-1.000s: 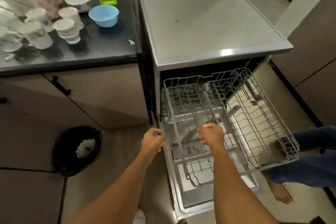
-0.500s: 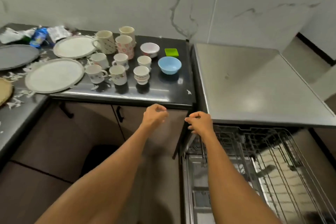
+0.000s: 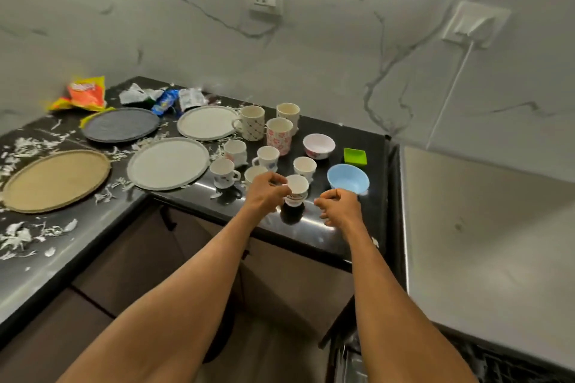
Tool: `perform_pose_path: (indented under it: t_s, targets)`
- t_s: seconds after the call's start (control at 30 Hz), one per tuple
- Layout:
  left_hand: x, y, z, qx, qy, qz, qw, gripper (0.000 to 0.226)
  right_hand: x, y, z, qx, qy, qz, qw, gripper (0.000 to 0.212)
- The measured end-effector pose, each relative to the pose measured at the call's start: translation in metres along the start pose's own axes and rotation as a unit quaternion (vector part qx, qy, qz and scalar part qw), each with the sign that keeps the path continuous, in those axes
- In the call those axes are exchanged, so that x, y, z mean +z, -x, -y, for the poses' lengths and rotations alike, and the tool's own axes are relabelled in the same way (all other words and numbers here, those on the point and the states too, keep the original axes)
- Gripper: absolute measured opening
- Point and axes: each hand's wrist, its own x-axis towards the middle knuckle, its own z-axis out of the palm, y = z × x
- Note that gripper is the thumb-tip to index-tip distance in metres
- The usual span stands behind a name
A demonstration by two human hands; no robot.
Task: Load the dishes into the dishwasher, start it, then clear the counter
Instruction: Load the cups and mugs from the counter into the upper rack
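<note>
Several cups and mugs stand on the black counter. My left hand closes around the rim of a small stacked cup near the counter's front edge. My right hand hovers just right of that cup, fingers curled, holding nothing. A blue bowl, a white bowl and a green dish sit to the right. Two white plates, a dark plate and a tan plate lie to the left. The dishwasher's steel top is at right, its rack barely visible at the bottom edge.
Shredded paper scraps litter the left counter. Snack wrappers lie against the back wall. A white cable runs down from a wall socket. Brown cabinet doors are below the counter.
My view has lifted from the open dishwasher rack to the counter. Both hands have moved up from the rack to the cups, and my left hand has taken hold of the small stacked cup.
</note>
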Motion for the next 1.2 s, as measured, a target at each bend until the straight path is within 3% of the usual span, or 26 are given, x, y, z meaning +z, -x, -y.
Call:
perform_pose_path:
  t_s: [0.23,0.57,0.8,0.97,1.2]
  targets:
    - [-0.028,-0.029,-0.002,-0.003,-0.014,-0.071,0.997,0.028,0.025,-0.039,0.037,-0.032,0.033,0.05,0.998,0.016]
    - [-0.072,-0.066,0.024,-0.008,-0.052,-0.079,0.995,0.044,0.074,-0.068,0.061,-0.046,0.072,0.076,0.993,0.024]
    - [-0.099,-0.092,0.039,0.009,-0.063,-0.024,0.998,0.054,0.112,-0.073,0.083,-0.072,0.094,0.081,0.99,0.038]
    - [-0.097,-0.105,0.046,0.097,-0.132,0.029,0.986,0.055,0.123,-0.072,0.08,-0.095,0.145,0.015,0.985,0.054]
    - [-0.058,-0.109,0.039,0.144,-0.163,0.099,0.971,0.052,0.101,-0.071,0.055,-0.025,0.273,-0.04,0.961,0.07]
